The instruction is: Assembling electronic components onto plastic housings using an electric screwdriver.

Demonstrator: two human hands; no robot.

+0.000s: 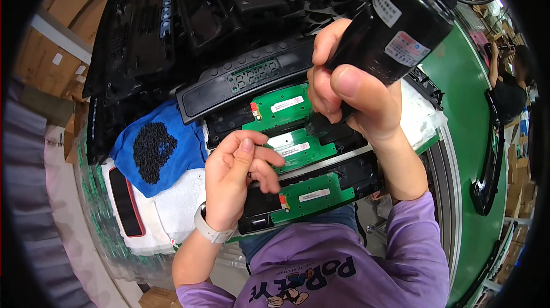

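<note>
In my right hand point(366, 96) is a black electric screwdriver point(361, 38), its coiled cord rising from the top and its lower end pointing down at the boards. My left hand point(232, 165) is closed, thumb against the index finger, over the left end of the middle green circuit board point(306, 153). Whether a small part sits in that pinch I cannot make out. Beyond it lies another green board point(281, 107), and nearer my body a third point(315, 196); each rests in a black plastic panel.
Small black screws point(152, 153) lie heaped on a blue cloth point(192, 130) at left, near a red-edged phone point(126, 202). Behind the boards are a black panel with digit-shaped cutouts point(252, 76) and stacked black housings point(240, 10). Another person point(510, 79) is at far right.
</note>
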